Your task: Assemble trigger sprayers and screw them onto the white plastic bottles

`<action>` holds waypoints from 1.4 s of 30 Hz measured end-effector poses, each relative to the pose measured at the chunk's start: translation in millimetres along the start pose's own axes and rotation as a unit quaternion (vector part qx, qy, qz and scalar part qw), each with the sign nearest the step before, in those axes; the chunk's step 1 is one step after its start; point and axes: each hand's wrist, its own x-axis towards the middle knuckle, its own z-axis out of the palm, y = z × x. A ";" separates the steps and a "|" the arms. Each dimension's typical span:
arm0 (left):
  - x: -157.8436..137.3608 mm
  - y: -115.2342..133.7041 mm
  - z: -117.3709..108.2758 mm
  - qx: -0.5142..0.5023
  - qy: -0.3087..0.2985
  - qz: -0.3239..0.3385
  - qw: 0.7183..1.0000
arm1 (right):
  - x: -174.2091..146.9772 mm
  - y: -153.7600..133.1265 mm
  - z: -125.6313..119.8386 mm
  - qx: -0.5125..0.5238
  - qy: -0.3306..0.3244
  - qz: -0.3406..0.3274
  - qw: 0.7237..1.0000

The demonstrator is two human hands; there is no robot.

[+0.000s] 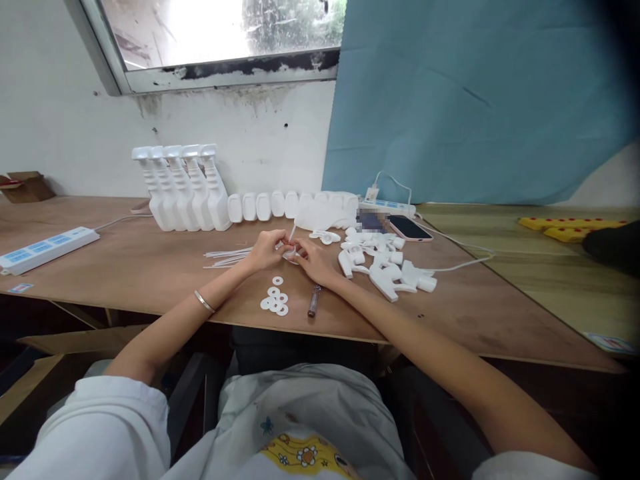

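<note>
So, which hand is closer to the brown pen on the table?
The right hand. It is just above the pen; the left hand is farther away, up and left.

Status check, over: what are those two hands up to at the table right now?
Left hand and right hand together, pinching a small white plastic piece. Flat white plastic rings beside them. Nothing blocking.

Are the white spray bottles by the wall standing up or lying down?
Standing up: the spray bottles stand in a row, heads on top.

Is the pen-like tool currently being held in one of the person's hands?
No, the pen-like tool lies on the table beside the white rings, while both hands meet farther back.
</note>
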 end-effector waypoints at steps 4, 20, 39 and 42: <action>-0.8 -0.6 0.0 -0.004 -0.010 0.005 1.000 | 0.8 1.8 0.9 0.010 0.000 0.002 1.000; -7.4 -6.1 3.9 -0.050 0.007 -0.022 0.998 | -0.4 5.2 1.9 0.079 -0.011 0.036 0.996; 25.6 -114.7 -61.8 0.403 -0.002 -0.166 0.900 | 0.7 1.1 -7.9 0.097 0.125 0.112 0.981; 30.6 -125.4 -60.5 0.388 -0.024 -0.152 0.909 | 1.1 -0.8 -9.9 0.105 0.151 0.125 0.975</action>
